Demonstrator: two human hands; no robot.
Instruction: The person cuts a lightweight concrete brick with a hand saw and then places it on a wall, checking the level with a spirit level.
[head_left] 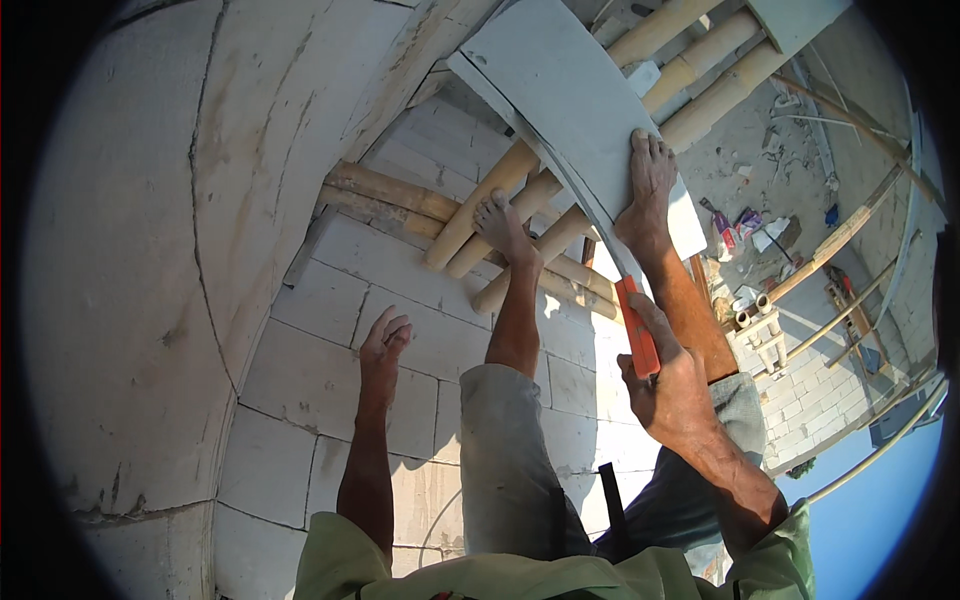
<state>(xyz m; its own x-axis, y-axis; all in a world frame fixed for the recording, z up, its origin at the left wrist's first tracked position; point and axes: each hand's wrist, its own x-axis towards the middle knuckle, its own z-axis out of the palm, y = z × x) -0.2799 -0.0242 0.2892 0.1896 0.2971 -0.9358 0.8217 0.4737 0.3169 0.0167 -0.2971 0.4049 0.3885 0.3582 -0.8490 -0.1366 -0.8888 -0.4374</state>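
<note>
My right hand (672,385) is wrapped round the orange handle (638,325) of a hand saw. The saw's long grey blade (570,180) runs up and left along the edge of a pale grey-white block (565,75). A narrow strip of the block lies on the blade's left side, with a dark slit between. My right bare foot (650,185) presses on the block's near end. Out to the left, my left hand (382,345) hangs in the air, fingers loosely bent and holding nothing. My left foot (508,228) stands on bamboo poles.
Bamboo poles (560,235) support the block and my feet, high above a littered floor (770,150). A wall of large pale blocks (300,370) rises below and behind the poles. Another cracked, plastered wall (130,260) stands close at left. More bamboo scaffolding (840,240) crosses at right.
</note>
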